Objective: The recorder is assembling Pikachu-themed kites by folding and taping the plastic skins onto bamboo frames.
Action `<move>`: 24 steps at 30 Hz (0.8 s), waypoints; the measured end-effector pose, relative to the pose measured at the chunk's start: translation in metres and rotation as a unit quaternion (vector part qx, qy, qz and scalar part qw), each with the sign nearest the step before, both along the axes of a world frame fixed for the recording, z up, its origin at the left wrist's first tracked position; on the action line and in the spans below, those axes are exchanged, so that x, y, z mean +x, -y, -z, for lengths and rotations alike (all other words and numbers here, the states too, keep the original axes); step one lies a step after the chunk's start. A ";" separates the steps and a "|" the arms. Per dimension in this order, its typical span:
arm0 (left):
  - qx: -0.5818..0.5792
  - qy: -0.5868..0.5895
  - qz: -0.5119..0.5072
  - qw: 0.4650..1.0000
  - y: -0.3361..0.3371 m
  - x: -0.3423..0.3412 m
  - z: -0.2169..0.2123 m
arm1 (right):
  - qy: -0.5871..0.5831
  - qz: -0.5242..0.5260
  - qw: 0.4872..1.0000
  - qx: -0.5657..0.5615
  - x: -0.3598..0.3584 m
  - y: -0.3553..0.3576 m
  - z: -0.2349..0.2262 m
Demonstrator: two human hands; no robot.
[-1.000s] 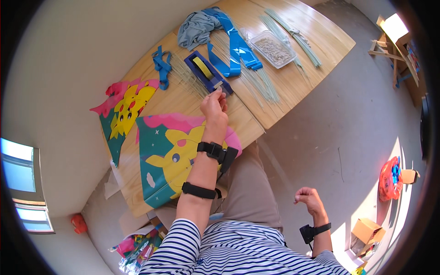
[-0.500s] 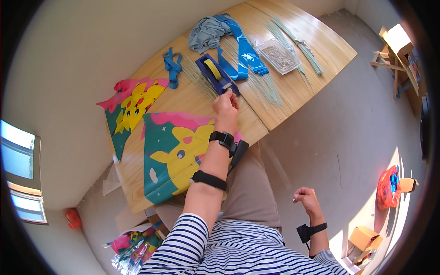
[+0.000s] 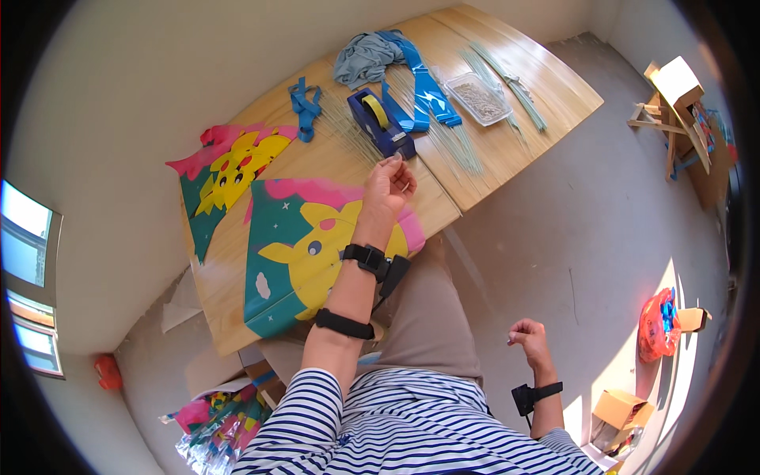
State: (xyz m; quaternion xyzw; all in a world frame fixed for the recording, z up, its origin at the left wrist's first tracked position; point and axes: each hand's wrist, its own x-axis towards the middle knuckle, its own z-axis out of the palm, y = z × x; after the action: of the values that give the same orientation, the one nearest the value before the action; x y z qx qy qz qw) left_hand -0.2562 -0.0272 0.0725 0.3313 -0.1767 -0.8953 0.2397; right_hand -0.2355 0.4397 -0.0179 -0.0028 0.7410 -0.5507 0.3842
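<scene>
My left hand [image 3: 388, 188] reaches over the table, thumb and forefinger pinched at the near end of a dark blue tape dispenser [image 3: 372, 119] with a yellow roll. Whatever thin thing is between those fingertips is too small to make out. Under my left forearm lies a large kite-like sheet [image 3: 269, 229], green and pink with a yellow cartoon figure. Off the table, low on the right, my right hand [image 3: 530, 340] hangs with fingers closed; a tiny pale bit shows at its fingertips, its kind unclear.
Another printed sheet [image 3: 210, 178] lies at the table's left. Behind are blue straps [image 3: 305, 107], a grey-blue cloth [image 3: 364, 59], thin pale rods [image 3: 514, 91] and a clear tub [image 3: 479, 99] of small parts. A red bag [image 3: 657, 328] and cardboard box [image 3: 621, 410] are on the floor, right.
My left fingers have drawn back slightly toward me from the dispenser's end. The view has shifted a little; my right hand keeps its closed pose.
</scene>
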 end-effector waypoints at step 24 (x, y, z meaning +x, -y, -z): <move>-0.406 0.023 -0.257 0.877 -0.011 0.407 -0.117 | -0.119 -0.265 0.954 -0.079 -0.018 0.160 -0.082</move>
State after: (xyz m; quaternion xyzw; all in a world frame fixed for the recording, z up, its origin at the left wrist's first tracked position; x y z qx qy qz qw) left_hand 0.1504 -0.0160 0.1893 0.2591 -0.4388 -0.6439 0.5707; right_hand -0.2539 0.2798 0.0643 -0.2947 0.7077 -0.4820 0.4242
